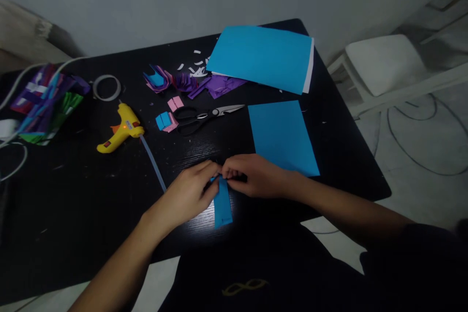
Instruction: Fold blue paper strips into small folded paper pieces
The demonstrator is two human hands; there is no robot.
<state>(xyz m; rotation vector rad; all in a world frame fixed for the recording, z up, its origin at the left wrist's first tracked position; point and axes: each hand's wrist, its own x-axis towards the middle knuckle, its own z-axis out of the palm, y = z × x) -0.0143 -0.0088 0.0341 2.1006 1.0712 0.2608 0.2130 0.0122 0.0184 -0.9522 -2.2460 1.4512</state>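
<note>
A narrow blue paper strip (224,207) lies near the front edge of the black table, its far end between my two hands. My left hand (192,190) pinches that far end from the left side. From the right, my right hand (252,174) has its fingers curled and pressed at the same end, fingertips close to the left ones. The exact grip at the far end is partly hidden by the fingers. Just beyond my right hand lies a larger blue paper sheet (283,134). Black-handled scissors (212,114) rest farther off.
A yellow glue gun (122,129) with a long glue stick lies left, near a tape roll (107,87). Colourful folded paper pieces (51,100) fill the far left. Small pink and blue folded pieces (166,121) sit by the scissors. A blue paper stack (261,56) lies at the back.
</note>
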